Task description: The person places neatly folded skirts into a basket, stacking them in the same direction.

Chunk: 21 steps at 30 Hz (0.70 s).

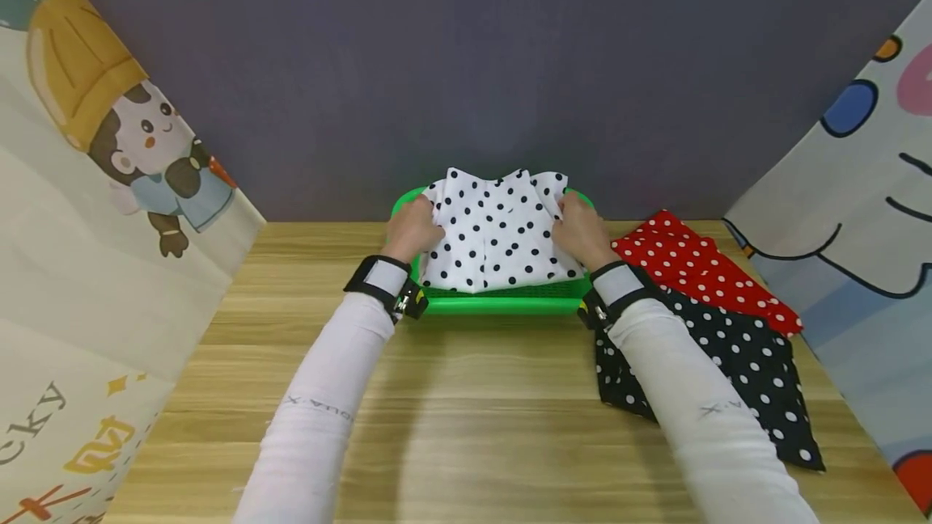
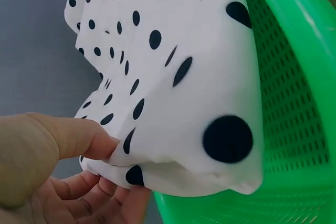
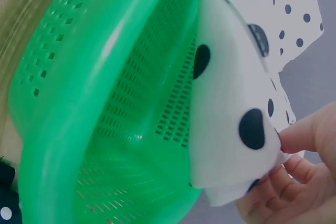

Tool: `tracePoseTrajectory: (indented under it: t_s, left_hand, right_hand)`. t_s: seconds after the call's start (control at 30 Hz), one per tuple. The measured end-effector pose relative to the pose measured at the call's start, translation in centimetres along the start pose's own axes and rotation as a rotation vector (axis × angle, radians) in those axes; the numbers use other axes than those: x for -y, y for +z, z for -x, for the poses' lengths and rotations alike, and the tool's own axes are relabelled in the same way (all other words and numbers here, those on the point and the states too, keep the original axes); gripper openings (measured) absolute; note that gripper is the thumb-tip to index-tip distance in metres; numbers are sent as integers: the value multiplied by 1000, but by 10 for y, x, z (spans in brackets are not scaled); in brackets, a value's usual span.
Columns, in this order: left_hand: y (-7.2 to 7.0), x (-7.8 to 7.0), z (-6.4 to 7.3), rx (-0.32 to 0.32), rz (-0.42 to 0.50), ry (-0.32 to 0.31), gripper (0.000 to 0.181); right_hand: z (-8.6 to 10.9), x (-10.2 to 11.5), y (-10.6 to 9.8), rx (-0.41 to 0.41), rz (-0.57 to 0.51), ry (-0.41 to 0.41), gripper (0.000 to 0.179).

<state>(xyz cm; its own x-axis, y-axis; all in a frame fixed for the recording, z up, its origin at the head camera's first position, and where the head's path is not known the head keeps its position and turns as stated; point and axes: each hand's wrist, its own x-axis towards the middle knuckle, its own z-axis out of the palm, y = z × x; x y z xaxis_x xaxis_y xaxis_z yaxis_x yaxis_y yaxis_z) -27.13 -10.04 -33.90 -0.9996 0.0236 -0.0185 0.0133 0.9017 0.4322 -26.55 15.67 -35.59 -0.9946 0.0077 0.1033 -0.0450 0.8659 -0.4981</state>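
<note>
A white cloth with black dots (image 1: pixel 495 233) is held up by its two sides over a green perforated plastic basket (image 1: pixel 510 306). My left hand (image 1: pixel 413 228) pinches the cloth's left side; in the left wrist view the thumb (image 2: pixel 89 137) lies on top and the fingers beneath. On the other side my right hand (image 1: pixel 582 230) pinches the cloth between thumb and fingers, as the right wrist view shows. The cloth looks folded, its lower edge hanging inside the basket's front rim (image 3: pixel 100 77). Much of the basket's inside is hidden behind the cloth.
Right of the basket lie a red cloth with white dots (image 1: pixel 699 265) and a black cloth with white dots (image 1: pixel 757 378), partly under my right forearm. The wooden table (image 1: pixel 466 427) meets a dark grey wall (image 1: pixel 466 63) behind the basket. Printed panels flank both sides.
</note>
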Motion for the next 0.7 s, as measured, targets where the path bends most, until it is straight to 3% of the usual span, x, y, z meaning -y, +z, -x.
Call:
tracePoseTrajectory:
  t_s: [0.2,0.57,0.7]
  left_hand:
    - [5,1,-10,25,-28,-20,32]
    - [9,-7,-22,86,-86,-52,20]
    - [13,-10,-26,108,-107,-63,22]
  right_hand:
    - [-8,1,4,31,11,11,29]
    - [-26,1,4,146,96,66,28]
    - [-31,-1,4,194,135,53,15]
